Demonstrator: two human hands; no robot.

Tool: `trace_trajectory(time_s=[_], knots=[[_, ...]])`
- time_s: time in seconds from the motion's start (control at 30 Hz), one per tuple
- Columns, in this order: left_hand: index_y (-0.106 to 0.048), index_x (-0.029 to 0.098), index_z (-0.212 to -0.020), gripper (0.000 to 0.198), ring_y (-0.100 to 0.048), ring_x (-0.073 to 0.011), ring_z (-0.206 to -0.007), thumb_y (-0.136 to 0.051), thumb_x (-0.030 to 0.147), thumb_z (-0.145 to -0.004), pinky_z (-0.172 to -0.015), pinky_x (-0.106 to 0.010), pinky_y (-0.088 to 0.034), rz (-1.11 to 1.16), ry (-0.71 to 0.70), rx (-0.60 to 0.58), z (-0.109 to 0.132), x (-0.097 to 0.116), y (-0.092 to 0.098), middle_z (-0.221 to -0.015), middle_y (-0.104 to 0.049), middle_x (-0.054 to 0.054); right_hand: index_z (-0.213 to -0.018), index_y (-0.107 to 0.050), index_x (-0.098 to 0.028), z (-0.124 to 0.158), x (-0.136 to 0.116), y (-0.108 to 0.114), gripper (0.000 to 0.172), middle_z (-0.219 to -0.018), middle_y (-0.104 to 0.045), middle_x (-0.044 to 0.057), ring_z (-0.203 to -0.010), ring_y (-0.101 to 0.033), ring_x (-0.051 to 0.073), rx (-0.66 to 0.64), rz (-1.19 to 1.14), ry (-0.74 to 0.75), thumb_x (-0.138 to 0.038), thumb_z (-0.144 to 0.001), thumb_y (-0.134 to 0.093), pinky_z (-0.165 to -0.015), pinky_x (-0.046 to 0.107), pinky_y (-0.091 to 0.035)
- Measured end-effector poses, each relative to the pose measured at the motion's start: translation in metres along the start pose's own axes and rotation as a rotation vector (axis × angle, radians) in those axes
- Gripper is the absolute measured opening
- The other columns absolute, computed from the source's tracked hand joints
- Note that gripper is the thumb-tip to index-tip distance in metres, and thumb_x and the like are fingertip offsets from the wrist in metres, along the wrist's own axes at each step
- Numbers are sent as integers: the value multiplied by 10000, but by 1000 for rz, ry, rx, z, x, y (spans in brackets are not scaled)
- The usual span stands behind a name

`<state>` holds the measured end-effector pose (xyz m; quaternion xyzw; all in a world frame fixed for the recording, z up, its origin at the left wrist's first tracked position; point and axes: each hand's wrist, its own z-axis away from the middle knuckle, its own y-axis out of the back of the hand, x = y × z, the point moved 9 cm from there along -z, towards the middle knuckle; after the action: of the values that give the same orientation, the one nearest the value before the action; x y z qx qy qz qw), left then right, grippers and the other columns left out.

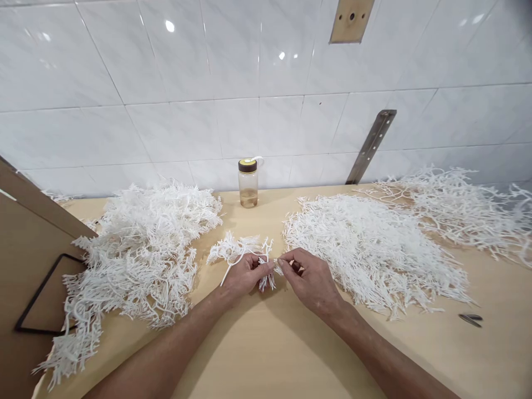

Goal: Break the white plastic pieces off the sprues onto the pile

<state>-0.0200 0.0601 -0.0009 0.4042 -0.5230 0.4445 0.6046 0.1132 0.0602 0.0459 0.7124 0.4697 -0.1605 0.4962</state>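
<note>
My left hand (245, 274) is closed around a white branching artificial twig (233, 247), whose sprigs stick out above the fingers and to the left. A tuft of it hangs below the thumb. Close beside it, my right hand (310, 277) pinches a small white sprig (278, 266) between thumb and fingertips, against the piece in the left hand. Whether the two pieces are joined is hidden by the fingers. A pile of frilly white branches (145, 249) lies left of my hands, and a pile of small white sprigs (369, 246) lies to the right.
Barer white branches (469, 208) lie at the far right. A clear bottle with a dark lid (248, 185) stands near the tiled wall (178, 130). Small dark snips (471, 320) rest at the right. A brown board (33, 277) borders the left; a metal bracket (371, 147) leans at the back.
</note>
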Motion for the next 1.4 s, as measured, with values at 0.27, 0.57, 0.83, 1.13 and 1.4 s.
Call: trace_trajectory(time_s=[0.27,0.57,0.83,1.13,1.4], knots=[[-654,167,-661,352,-461,-118,-482,-683,496,-783,-497,-247,-310,-140,-6,96,2,0,3,-527,-563,1,-869,-685,-209,1,1,-6,142,-817,-686,35,-644,-604,148,-59,6,26,-238,-913,-553,-611,277,-467],[-672,158,-735,347,-517,-132,-584,-706,502,-767,-543,-243,-369,-114,-50,32,2,-2,-2,-656,-620,-25,-697,-576,-190,-8,7,35,225,-704,-587,48,-605,-527,149,231,293,80,-182,-899,-478,-580,266,-428],[-619,171,-806,391,-419,-75,-444,-681,555,-758,-418,-194,-300,-4,37,126,2,-10,8,-553,-490,55,-920,-660,-152,-11,35,116,159,-976,-655,119,-573,-540,140,581,463,-38,-187,-804,-556,-643,334,-481],[-580,168,-850,315,-487,-94,-506,-626,480,-841,-480,-207,-389,-137,-169,204,4,-5,5,-607,-512,40,-963,-700,-191,-5,16,-3,249,-812,-715,43,-643,-631,169,-174,-54,-216,-387,-875,-575,-590,285,-486],[-609,165,-839,275,-519,-114,-535,-586,438,-853,-512,-229,-426,-185,-160,263,6,-2,11,-630,-549,19,-920,-729,-195,3,23,-23,272,-755,-700,11,-425,-493,96,-312,-168,-364,-384,-870,-541,-444,248,-397]])
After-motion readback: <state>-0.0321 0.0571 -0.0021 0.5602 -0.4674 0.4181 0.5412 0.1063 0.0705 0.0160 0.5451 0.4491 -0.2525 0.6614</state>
